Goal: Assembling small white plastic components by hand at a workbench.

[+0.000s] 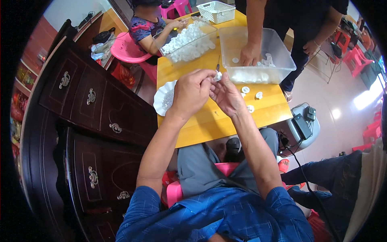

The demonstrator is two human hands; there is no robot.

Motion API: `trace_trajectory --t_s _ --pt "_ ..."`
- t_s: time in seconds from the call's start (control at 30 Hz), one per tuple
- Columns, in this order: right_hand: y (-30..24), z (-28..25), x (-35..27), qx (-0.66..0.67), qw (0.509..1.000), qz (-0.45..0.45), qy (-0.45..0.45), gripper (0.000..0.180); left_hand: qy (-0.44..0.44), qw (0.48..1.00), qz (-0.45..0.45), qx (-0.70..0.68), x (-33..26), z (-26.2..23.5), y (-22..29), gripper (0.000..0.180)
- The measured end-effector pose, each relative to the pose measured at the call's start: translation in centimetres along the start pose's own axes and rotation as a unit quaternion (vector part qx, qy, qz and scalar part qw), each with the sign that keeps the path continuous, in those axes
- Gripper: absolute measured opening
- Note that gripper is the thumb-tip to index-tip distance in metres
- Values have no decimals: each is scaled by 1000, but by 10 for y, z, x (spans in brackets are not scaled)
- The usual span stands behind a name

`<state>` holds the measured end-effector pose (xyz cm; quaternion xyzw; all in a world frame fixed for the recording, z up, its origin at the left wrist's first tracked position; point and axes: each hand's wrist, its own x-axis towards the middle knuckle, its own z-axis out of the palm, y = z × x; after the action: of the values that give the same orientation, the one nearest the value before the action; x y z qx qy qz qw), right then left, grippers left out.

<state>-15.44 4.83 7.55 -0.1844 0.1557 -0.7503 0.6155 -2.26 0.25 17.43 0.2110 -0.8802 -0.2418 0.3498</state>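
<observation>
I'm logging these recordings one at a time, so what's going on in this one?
At a yellow table, the wearer's left hand and right hand together hold a small white plastic piece. Round white pieces lie loose beside the right hand, and a scalloped white plate of small pieces is to the left. Across the table, a standing co-worker's hand is inside a translucent bin of white pieces; a seated co-worker is beside another filled bin.

Apparently a home doubling as a workroom; a dark wooden chest of drawers [76, 92] with ornate handles [92, 96] looks domestic; a yellow table [201, 130] bears translucent bins [280, 71] of small white plastic parts [189, 38].
</observation>
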Motion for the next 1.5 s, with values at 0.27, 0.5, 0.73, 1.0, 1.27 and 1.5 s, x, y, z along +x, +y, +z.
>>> trace_trajectory --t_s 0.27,0.5,0.73,1.0,1.27,1.5 --pt "1 1 -3 -11 1000 0 -20 46 34 999 -36 -6 7 -8 6 24" --pt "6 5 1 6 999 -8 -46 47 -5 998 -15 61 11 -8 8 39" --pt "12 14 5 50 998 8 -44 44 76 973 93 196 10 3 2 45" --pt "15 22 12 70 997 4 -32 42 88 963 121 222 12 -1 1 37" --pt "9 17 18 55 996 -5 -72 44 82 979 97 159 16 -6 6 37" --pt "-7 15 39 164 984 25 -68 40 30 986 -2 161 25 -15 15 24"
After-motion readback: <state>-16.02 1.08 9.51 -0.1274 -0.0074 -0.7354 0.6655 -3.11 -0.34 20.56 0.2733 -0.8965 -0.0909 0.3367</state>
